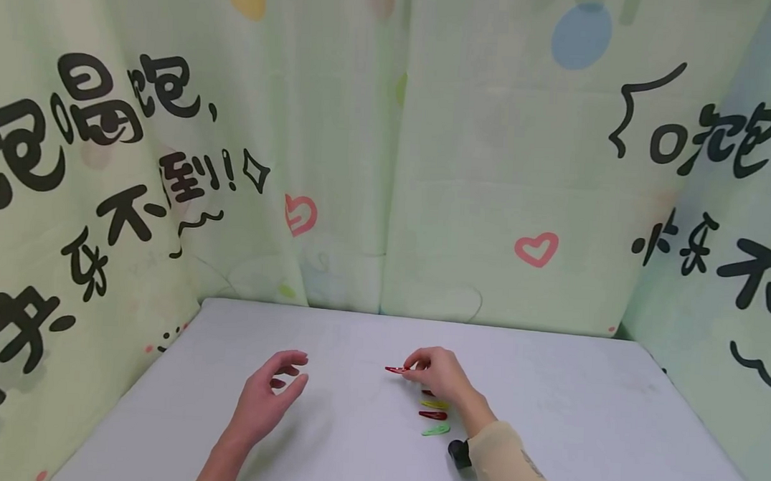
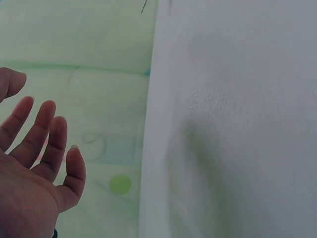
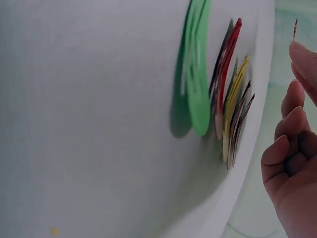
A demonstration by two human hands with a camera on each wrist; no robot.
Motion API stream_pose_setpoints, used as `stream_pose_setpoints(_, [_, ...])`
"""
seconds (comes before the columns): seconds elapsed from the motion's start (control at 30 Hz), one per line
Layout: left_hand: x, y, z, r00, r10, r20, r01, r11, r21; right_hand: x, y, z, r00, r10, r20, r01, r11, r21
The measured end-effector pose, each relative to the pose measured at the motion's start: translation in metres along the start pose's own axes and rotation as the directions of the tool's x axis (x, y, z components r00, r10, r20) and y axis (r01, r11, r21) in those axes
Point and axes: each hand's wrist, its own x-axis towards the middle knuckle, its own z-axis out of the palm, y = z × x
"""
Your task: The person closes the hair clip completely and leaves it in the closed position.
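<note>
Between thumb and fingertips my right hand (image 1: 443, 378) pinches a red snap hair clip (image 1: 394, 370), its narrow end pointing left. The same clip (image 3: 295, 29) shows as a thin sliver in the right wrist view. Below that hand lies a column of hair clips: a light green one (image 1: 436, 430), a dark red one (image 1: 433, 415), a yellow one (image 1: 434, 405) and dark reddish ones (image 3: 241, 121), partly covered by the hand in the head view. My left hand (image 1: 265, 400) hovers over the table to the left, fingers loosely bent, holding nothing.
A white-covered table (image 1: 351, 440) spans the front. Pale green curtains (image 1: 453, 164) with printed black characters and hearts hang behind it and on both sides. A black device (image 1: 459, 454) sits at my right wrist. The right wrist view shows a small yellow spot (image 3: 54, 231) on the table.
</note>
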Motion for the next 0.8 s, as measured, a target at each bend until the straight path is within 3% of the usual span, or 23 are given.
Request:
stream_pose_setpoints(0.43, [-0.0023, -0.0013, -0.0067, 1.0, -0.018, -0.011, 0.018, 1.0, 0.019, 0.0032, 0.0078, 0.0041, 0.999, 0.05, 0.019, -0.047, 0.991, -0.128])
stream_pose_setpoints(0.8, [-0.0039, 0.0001, -0.0038, 0.999, -0.037, 0.003, 0.037, 0.999, 0.009, 0.0019, 0.0086, -0.0024, 0.999, 0.046, 0.009, -0.045, 0.993, -0.112])
